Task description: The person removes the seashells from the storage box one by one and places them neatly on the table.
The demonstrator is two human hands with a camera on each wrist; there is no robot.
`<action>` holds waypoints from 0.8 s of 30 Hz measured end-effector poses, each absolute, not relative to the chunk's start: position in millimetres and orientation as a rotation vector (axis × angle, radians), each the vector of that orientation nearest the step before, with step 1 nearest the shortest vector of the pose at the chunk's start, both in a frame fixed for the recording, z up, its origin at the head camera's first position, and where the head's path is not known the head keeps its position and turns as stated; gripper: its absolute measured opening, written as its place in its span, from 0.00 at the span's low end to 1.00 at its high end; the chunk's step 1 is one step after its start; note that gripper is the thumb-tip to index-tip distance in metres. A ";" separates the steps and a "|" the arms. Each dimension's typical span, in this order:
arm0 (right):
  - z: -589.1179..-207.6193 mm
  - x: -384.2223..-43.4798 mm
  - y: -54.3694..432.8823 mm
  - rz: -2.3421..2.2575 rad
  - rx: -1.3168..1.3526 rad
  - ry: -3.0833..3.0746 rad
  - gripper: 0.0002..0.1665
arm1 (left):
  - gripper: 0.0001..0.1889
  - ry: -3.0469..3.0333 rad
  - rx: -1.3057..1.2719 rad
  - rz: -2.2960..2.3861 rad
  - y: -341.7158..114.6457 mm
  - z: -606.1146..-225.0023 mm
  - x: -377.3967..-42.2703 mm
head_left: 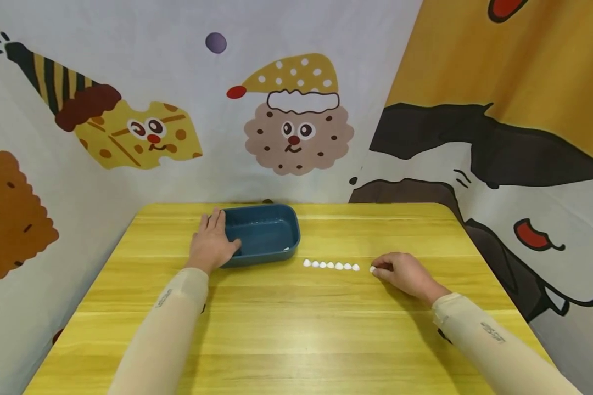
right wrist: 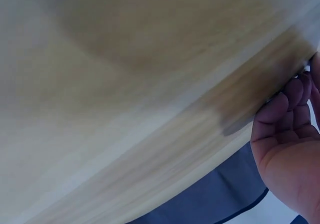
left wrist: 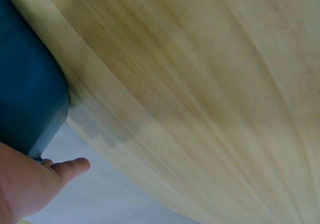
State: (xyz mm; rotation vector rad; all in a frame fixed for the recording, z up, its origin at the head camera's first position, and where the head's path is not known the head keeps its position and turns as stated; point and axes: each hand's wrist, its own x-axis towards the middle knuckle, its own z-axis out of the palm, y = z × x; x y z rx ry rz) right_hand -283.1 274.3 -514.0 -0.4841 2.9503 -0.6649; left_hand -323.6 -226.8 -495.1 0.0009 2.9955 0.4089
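Observation:
In the head view, a dark blue rectangular dish point(head_left: 269, 256) stands at the back of the table. My left hand point(head_left: 211, 244) rests on its left end, fingers extended along that side and thumb over the near rim. Right of the dish, several small white pebble-like pieces point(head_left: 330, 265) lie in a straight row. Just past the row's right end, my right hand point(head_left: 407, 272) pinches another white piece point(head_left: 373, 269) between thumb and fingers, low at the tabletop. The right wrist view shows this hand point(right wrist: 290, 144) with its fingers curled, the piece hidden.
The yellow wood-grain table point(head_left: 286, 340) ends at a back edge close behind the dish. A printed cloth point(head_left: 178, 66) with cartoon figures hangs behind it and at both sides. A tiny white spot shows at the dish's near right rim; I cannot tell what it is.

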 end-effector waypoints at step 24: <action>-513.1 -288.7 252.4 -0.661 -0.531 2.954 0.08 | 0.53 2.997 -0.013 0.413 -227.5 -494.6 -323.8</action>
